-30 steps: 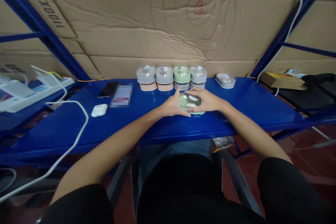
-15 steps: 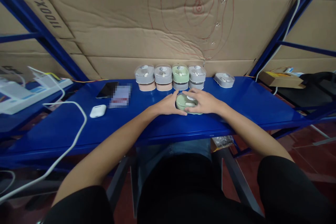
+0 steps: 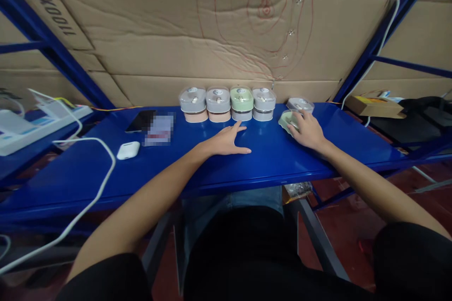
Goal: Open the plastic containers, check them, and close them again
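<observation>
My right hand [image 3: 308,131] grips a green plastic box with a clear lid [image 3: 287,120], tilted, at the right of the blue tabletop. Right behind it is a grey box of the same shape [image 3: 300,103]; I cannot tell whether the two touch. My left hand [image 3: 228,140] rests near the middle of the table with thumb and fingers apart, holding nothing. Past it stands a row of stacked boxes: grey over pink [image 3: 192,99], another grey over pink [image 3: 218,100], green over grey [image 3: 241,99] and grey over grey [image 3: 264,99].
On the left lie a dark phone [image 3: 140,121], a blurred card-like item [image 3: 158,130] and a white earbud case [image 3: 128,150]. A white cable [image 3: 106,169] hangs over the table's left side. Cardboard [image 3: 158,33] closes off the back between blue posts.
My right hand has carried the green box from the table's middle to the right, close to the grey box. My left hand has let go of it and stays in place.
</observation>
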The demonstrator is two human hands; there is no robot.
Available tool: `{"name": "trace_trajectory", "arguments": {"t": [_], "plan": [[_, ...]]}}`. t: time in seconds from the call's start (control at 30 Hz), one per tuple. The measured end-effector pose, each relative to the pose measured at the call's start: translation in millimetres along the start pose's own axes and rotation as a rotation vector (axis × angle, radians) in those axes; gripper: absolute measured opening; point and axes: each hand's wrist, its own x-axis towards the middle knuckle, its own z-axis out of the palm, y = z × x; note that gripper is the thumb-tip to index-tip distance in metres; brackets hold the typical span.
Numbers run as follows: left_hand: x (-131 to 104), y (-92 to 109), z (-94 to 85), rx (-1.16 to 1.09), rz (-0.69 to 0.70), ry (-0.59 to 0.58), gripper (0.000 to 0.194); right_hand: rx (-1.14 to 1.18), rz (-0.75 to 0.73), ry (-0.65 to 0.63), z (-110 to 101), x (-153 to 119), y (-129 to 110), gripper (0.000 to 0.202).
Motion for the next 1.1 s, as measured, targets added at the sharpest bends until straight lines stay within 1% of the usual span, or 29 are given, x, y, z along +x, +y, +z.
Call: {"name": "trace_trajectory", "arguments": {"t": [0.1,0.17,0.23,0.33,0.4,0.5,0.57,0.63,0.7,0.77,0.8,0.87,0.93,1.0,1.1], "plan": [[-1.5,4.9,-1.8,0.007,-0.029,-0.021,0.144,0.059,0.001,0.008,17.5,33.2,5.0,0.056],[-1.9,6.6,-2.1,0.013,-0.032,-0.022,0.144,0.082,0.002,0.023,28.1,55.3,0.7,0.056],[-1.9,7.1,-1.8,0.019,-0.035,-0.021,0.144,0.086,0.035,0.041,37.5,74.9,-5.5,0.056],[-1.6,6.5,-1.1,0.026,-0.02,-0.024,0.142,0.077,0.119,0.054,48.3,96.9,-12.7,0.056],[-1.3,5.8,-0.7,0.026,-0.009,-0.021,0.14,0.082,0.171,0.058,50.9,105.4,-14.7,0.058],[-0.6,4.9,-0.2,0.027,-0.006,-0.018,0.138,0.112,0.192,0.099,44.3,109.8,-16.4,0.062],[0.0,4.5,0.0,0.031,0.001,-0.018,0.137,0.154,0.12,0.155,33.5,110.2,-20.8,0.064],[0.4,4.4,0.1,0.033,0.009,-0.019,0.135,0.191,0.018,0.184,21.0,111.2,-31.0,0.072],[0.7,4.7,0.1,0.034,0.007,-0.018,0.134,0.198,-0.034,0.153,10.6,113.8,-47.1,0.089],[0.8,4.9,0.2,0.036,-0.002,-0.017,0.134,0.174,-0.001,0.071,5.0,117.5,-65.6,0.105],[0.9,4.8,0.2,0.037,-0.008,-0.017,0.135,0.16,0.034,0.023,4.2,119.4,-74.4,0.108],[1.1,4.6,0.3,0.039,-0.019,-0.019,0.135,0.145,0.106,-0.039,5.6,122.2,-88.3,0.104],[1.2,4.2,0.2,0.044,-0.021,-0.021,0.135,0.152,0.162,-0.038,9.2,123.7,-95.6,0.097],[0.9,4.2,0.1,0.043,-0.011,-0.019,0.135,0.18,0.199,0.0,12.0,124.3,-95.5,0.092],[-0.6,4.3,-0.3,0.015,0.006,0.0,0.133,0.266,0.238,0.074,8.4,124.9,-82.8,0.089]]}}
